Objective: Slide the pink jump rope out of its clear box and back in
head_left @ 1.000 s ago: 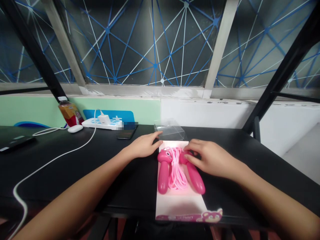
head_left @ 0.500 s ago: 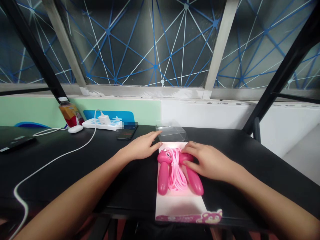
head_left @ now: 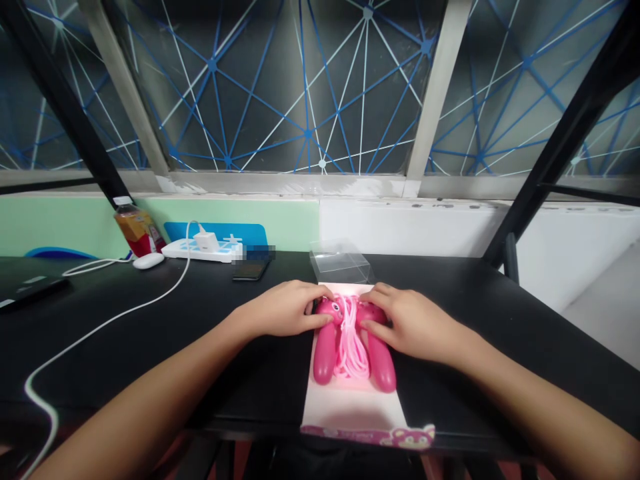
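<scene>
Right now the **pink skipping rope (head_left: 350,347)** lies lengthwise on its card, long axis running straight away from me. Its two chunky handles sit side by side, character heads at the far end, rounded butts toward me, splaying slightly apart as they come my way, with the pale pink cord bundled between them. Under it all is a **pink-and-white card tray (head_left: 353,407)**, also pointing away from me, its printed strip at the near end right by the table's front edge. Just beyond the card sits a **clear plastic box (head_left: 341,265)**, nearly touching its far end. Everything's on a **black table (head_left: 125,353)**, and over to the left I've got a **white power strip (head_left: 200,251)** with a **charger (head_left: 206,241)** plugged in, a **white cable (head_left: 110,313)** snaking across, a **white mouse (head_left: 149,261)**, a **bottle (head_left: 137,230)**, a **phone (head_left: 251,270)** and a **dark flat device (head_left: 30,288)**. Ahead, a **window (head_left: 310,87)** with a blue-and-white net pattern rises above a **white wall (head_left: 410,233)**. My bare forearms angle in from both lower corners, hands apart with the rope between them: **left hand (head_left: 283,310)** curled over the left handle's head, **right hand (head_left: 415,327)** clamped down on the right one.
</scene>
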